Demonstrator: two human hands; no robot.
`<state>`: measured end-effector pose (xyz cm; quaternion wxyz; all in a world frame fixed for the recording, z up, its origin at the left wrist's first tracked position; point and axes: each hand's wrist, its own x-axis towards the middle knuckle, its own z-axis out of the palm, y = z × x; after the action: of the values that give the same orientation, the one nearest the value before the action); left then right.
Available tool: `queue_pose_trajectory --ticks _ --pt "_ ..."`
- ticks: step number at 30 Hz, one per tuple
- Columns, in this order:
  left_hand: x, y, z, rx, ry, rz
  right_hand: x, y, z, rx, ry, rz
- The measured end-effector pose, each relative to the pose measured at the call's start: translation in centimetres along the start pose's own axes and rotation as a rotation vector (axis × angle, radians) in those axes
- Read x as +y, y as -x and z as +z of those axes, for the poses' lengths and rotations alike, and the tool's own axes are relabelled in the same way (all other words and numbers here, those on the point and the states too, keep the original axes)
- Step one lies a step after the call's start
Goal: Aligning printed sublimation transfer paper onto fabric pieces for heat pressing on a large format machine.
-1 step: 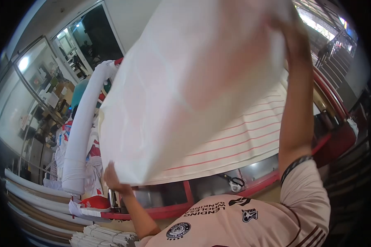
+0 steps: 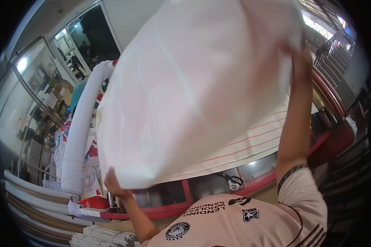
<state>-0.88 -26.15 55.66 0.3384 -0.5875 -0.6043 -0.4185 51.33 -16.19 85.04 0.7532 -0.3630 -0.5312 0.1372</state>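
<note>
A large, thin white sheet [image 2: 160, 94] billows up over the work table, bulging and partly see-through. At its near left corner my left hand [image 2: 114, 185] grips the edge, the thumb side partly hidden. My right arm reaches far up on the right, where my right hand [image 2: 294, 53], smeared by motion, is closed on the sheet's raised edge. Beneath it lies a cream-white sheet with red stripes [image 2: 255, 140], showing only along the near right side. Whether the two sheets are joined is hidden.
Black-handled scissors [image 2: 234, 180] lie on the dark table top near its red front edge [image 2: 152, 213]. A long white fabric roll [image 2: 76, 152] stands along the left, beside piled cloth. Several long tubes [image 2: 37, 201] are stacked lower left. Stairs [image 2: 338, 66] rise at far right.
The white sheet has swung down and to the right, covering more of the striped sheet. My right hand has moved slightly right and lower; my left hand stays nearly in place.
</note>
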Motion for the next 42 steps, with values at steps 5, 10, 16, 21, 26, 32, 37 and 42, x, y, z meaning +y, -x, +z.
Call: queue_pose_trajectory --ticks 5,10,16,21,26,32,37,42 --pt "2.1 13.7 -8.3 -0.623 0.344 0.025 15.3 23.7 -22.0 0.043 0.458 0.927" --pt "3.8 13.9 -13.5 -1.285 0.405 -0.072 13.3 37.1 -30.3 0.409 0.046 1.161" --pt "5.4 9.3 -12.7 -1.173 0.393 -0.001 13.2 33.1 -31.3 0.382 0.046 0.991" --pt "5.3 8.8 -12.8 -0.88 0.419 0.156 11.9 29.3 -28.9 0.446 0.01 0.866" --pt "2.9 12.9 -12.7 -0.836 0.17 0.122 15.4 27.4 -31.8 0.457 0.167 0.837" --pt "0.0 19.9 -8.9 -0.541 -0.211 -0.476 17.3 18.8 -26.6 0.478 -0.054 0.783" --pt "-0.5 18.4 -2.5 0.033 0.658 -1.926 18.6 9.9 -22.0 0.33 -0.103 0.703" --pt "-6.9 25.0 2.0 -0.023 0.318 -1.854 18.1 0.5 -14.0 0.142 -0.123 0.622"
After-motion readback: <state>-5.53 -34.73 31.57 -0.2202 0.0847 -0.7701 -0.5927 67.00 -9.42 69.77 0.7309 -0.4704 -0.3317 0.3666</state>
